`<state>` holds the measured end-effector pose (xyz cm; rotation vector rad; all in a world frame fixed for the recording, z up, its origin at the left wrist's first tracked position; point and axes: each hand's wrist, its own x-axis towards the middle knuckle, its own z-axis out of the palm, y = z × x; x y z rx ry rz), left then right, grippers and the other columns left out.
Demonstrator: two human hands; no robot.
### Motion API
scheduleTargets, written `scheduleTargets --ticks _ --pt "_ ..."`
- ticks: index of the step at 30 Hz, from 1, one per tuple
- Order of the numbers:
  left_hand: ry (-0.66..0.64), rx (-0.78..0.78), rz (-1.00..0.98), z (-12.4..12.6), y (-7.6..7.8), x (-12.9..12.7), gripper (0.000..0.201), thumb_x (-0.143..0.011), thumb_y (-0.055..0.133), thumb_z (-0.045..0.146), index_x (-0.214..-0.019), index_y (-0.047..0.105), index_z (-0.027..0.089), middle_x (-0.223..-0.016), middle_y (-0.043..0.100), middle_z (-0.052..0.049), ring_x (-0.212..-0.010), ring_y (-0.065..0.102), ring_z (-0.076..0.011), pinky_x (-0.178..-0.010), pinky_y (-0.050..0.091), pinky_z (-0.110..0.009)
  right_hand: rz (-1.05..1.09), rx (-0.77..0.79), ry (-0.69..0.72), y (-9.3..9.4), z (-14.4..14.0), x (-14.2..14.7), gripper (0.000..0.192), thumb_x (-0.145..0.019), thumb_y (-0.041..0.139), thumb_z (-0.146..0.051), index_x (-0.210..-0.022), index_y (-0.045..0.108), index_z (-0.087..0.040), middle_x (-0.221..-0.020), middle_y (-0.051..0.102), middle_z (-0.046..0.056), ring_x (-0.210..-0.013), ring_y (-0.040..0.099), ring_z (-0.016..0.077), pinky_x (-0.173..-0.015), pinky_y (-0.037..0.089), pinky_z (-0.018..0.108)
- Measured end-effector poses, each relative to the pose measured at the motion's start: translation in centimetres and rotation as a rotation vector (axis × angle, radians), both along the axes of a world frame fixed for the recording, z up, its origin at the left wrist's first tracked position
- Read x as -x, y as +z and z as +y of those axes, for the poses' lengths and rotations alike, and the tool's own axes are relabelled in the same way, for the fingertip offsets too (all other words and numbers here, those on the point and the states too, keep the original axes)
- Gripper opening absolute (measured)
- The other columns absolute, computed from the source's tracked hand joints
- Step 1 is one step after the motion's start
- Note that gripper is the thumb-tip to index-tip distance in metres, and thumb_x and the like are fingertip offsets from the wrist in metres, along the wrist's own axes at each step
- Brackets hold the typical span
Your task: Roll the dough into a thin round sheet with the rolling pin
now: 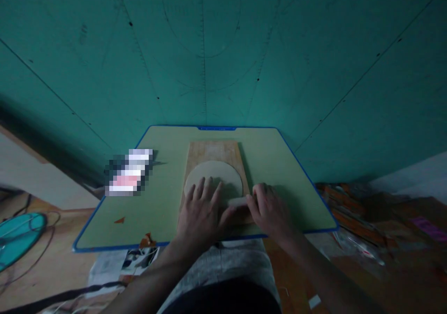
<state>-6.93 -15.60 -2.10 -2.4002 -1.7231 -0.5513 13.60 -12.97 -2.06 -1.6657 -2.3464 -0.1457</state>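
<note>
At the counter's point(279, 165) left edge lies a small blurred packet point(130, 172), well apart from the work; in the middle, toward the near edge, a plain wooden board point(213, 152) carries a pale, smooth dough point(213, 174) that already lies as a thin, nearly round disc, so the flattening looks largely done, with perhaps only evening-out left. The left hand point(200, 211) lies flat on the dough's near part with fingers point(204, 188) spread wide, holding nothing, while the right hand point(270, 209), at the board's right near corner, curls its fingers around a short pale roller point(238, 201).
</note>
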Motion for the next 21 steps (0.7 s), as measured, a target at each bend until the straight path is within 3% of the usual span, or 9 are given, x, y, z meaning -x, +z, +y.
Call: scheduleTargets --ticks 3,7,12,15,18,21 --pt "-0.004 0.007 0.019 -0.2 0.1 0.0 0.056 -0.098 0.046 0.055 -0.134 0.058 0.014 -0.147 0.053 -0.021 -0.138 0.046 -0.0400 -0.109 0.040 -0.057 -0.015 0.024 0.028 -0.1 -0.9 -0.4 0.031 -0.102 0.032 -0.036 -0.091 0.056 -0.019 -0.081 0.068 0.009 -0.075 0.064 0.0230 -0.061 0.035 0.031" --pt "-0.002 0.018 0.028 2.9 0.3 0.4 0.055 -0.100 0.042 0.053 -0.135 0.058 0.014 -0.143 0.057 -0.020 -0.140 0.044 -0.0404 -0.110 0.037 -0.060 -0.088 0.196 -0.069 1.2 1.4 0.2 0.034 -0.103 0.033 -0.036 -0.100 0.061 -0.018 -0.073 0.071 0.008 -0.061 0.063 0.0222 -0.055 0.028 0.032" --pt "0.010 0.077 0.032 7.9 0.0 0.7 0.054 -0.100 0.042 0.055 -0.136 0.058 0.019 -0.144 0.056 -0.019 -0.142 0.039 -0.0425 -0.110 0.031 -0.067 -0.091 0.350 -0.016 2.2 6.2 0.8 0.024 -0.097 0.045 -0.023 -0.094 0.069 -0.022 -0.095 0.076 0.011 -0.079 0.068 0.0230 -0.064 0.039 0.031" --pt "0.003 0.157 0.004 9.9 0.2 1.0 0.054 -0.100 0.037 0.060 -0.134 0.059 0.023 -0.143 0.057 -0.016 -0.140 0.042 -0.0424 -0.107 0.033 -0.069 -0.093 0.401 -0.073 2.4 8.1 1.1 0.026 -0.095 0.045 -0.021 -0.092 0.071 -0.023 -0.097 0.076 0.011 -0.081 0.069 0.0241 -0.065 0.042 0.031" --pt "-0.066 0.179 0.014 9.7 0.8 1.4 0.051 -0.101 0.034 0.056 -0.131 0.061 0.025 -0.142 0.058 -0.015 -0.139 0.043 -0.0404 -0.105 0.037 -0.066 -0.087 0.351 -0.146 2.5 7.9 1.3 0.031 -0.098 0.040 -0.024 -0.096 0.071 -0.021 -0.095 0.076 0.012 -0.081 0.069 0.0249 -0.063 0.040 0.031" --pt "-0.117 0.141 0.070 7.2 1.0 1.2 0.045 -0.101 0.038 0.050 -0.129 0.062 0.025 -0.144 0.056 -0.016 -0.140 0.041 -0.0433 -0.106 0.035 -0.068 -0.087 0.262 -0.149 2.2 5.5 1.1 0.032 -0.100 0.040 -0.028 -0.093 0.070 -0.021 -0.089 0.077 0.010 -0.076 0.069 0.0235 -0.062 0.036 0.031"
